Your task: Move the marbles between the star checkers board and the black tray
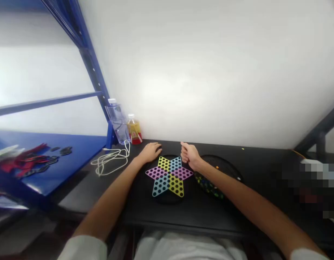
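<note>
A star-shaped Chinese checkers board (161, 183) in yellow, blue and purple lies on the black table, and its round holes look dark. My left hand (150, 152) rests flat on the table just beyond the board's upper left, fingers extended, holding nothing. Above the board's right side is my right hand (191, 156), its fingers curled into the palm; whatever they hold, if anything, is hidden. Below my right forearm sits a round black tray (228, 163) with many small coloured pieces (207, 185) along its near side, partly covered by the arm.
A clear plastic jug (118, 121) and a bottle with yellow and red contents (134, 130) stand at the back left. A coiled white cable (112, 157) lies before them. On the left, a blue shelf (72, 155) holds red and black items. A white wall rises behind the table.
</note>
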